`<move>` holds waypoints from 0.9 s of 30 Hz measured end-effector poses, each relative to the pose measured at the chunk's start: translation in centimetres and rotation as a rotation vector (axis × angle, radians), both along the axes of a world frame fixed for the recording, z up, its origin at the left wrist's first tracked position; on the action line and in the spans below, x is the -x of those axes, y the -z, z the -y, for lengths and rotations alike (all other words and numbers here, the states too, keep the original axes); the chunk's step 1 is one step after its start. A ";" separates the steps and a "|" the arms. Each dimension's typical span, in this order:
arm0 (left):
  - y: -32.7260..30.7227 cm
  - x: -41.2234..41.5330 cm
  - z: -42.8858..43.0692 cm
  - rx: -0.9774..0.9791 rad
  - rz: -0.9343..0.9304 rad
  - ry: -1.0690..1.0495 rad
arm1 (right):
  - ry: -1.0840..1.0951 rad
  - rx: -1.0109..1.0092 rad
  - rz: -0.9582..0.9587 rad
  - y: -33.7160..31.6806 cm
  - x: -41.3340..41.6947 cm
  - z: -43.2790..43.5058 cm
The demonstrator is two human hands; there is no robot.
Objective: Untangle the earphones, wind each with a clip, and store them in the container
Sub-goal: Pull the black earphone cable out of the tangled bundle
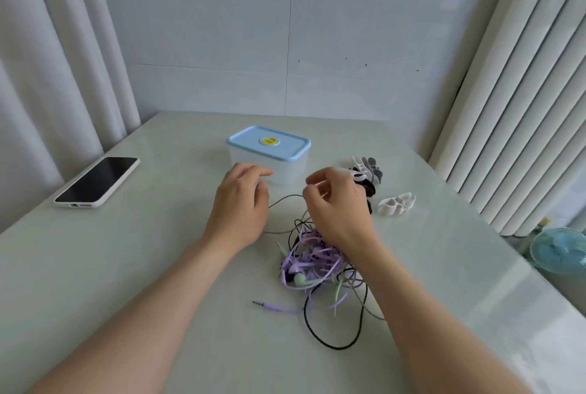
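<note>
Pinching grey cable [284, 197] with right hand [339, 206] fingers, left hand [241, 206] fingers curled round it, tangled earphones [312, 255] beneath.

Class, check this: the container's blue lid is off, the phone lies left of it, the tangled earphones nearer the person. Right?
No: the head view shows the blue lid on the container; the phone lies left, the tangled earphones nearer the person.
</note>
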State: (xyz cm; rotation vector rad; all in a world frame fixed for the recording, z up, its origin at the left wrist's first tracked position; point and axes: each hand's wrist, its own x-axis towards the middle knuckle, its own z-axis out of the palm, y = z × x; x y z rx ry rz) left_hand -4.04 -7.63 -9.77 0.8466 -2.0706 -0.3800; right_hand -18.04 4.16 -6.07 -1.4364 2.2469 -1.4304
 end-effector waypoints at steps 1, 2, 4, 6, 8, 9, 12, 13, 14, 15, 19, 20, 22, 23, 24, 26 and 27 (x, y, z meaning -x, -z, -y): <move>-0.1 0.1 0.0 -0.017 0.024 -0.020 | -0.020 -0.032 -0.006 0.1 -0.1 -0.1; -0.5 0.2 0.0 -0.035 0.054 -0.043 | -0.040 -0.055 -0.014 0.2 -0.2 -0.1; -1.3 0.7 0.3 -0.061 0.125 -0.080 | -0.078 -0.087 -0.029 0.4 -0.2 -0.1; -2.1 1.5 0.8 -0.084 0.199 -0.097 | -0.123 -0.109 -0.038 0.4 -0.2 0.0; -2.7 2.7 1.4 -0.152 0.262 -0.088 | -0.125 -0.077 -0.048 0.3 -0.1 0.2; -2.7 3.3 1.8 -0.197 0.287 -0.089 | -0.112 -0.043 -0.053 0.2 0.0 0.4; -1.9 4.7 2.7 -0.178 0.224 -0.138 | -0.055 0.045 -0.018 0.2 0.4 1.1; -1.7 4.8 2.7 -0.132 0.163 -0.153 | -0.032 0.071 -0.003 0.3 0.5 1.2; -1.6 5.0 2.7 -0.095 0.105 -0.165 | -0.011 0.096 0.007 0.3 0.8 1.4; -1.6 5.0 2.5 -0.070 0.063 -0.176 | 0.005 0.120 0.016 0.3 0.9 1.5; -2.5 5.2 2.7 -0.085 -0.028 -0.163 | 0.021 0.187 0.046 0.1 1.0 1.7; -2.5 5.3 2.8 -0.107 -0.038 -0.154 | 0.023 0.192 0.043 0.1 1.0 1.6; -2.5 5.2 3.3 -0.133 -0.060 -0.128 | 0.032 0.205 0.038 -0.1 0.9 1.4; -2.4 5.1 3.3 -0.136 -0.068 -0.102 | 0.045 0.210 0.039 -0.2 0.9 1.3; -2.5 4.9 3.1 -0.134 -0.069 -0.073 | 0.064 0.220 0.041 -0.3 0.8 1.2; -2.7 4.2 2.4 -0.133 -0.062 -0.015 | 0.110 0.259 0.042 -0.6 0.6 1.0; -2.8 3.8 2.0 -0.131 -0.062 0.018 | 0.128 0.292 0.046 -0.7 0.5 1.0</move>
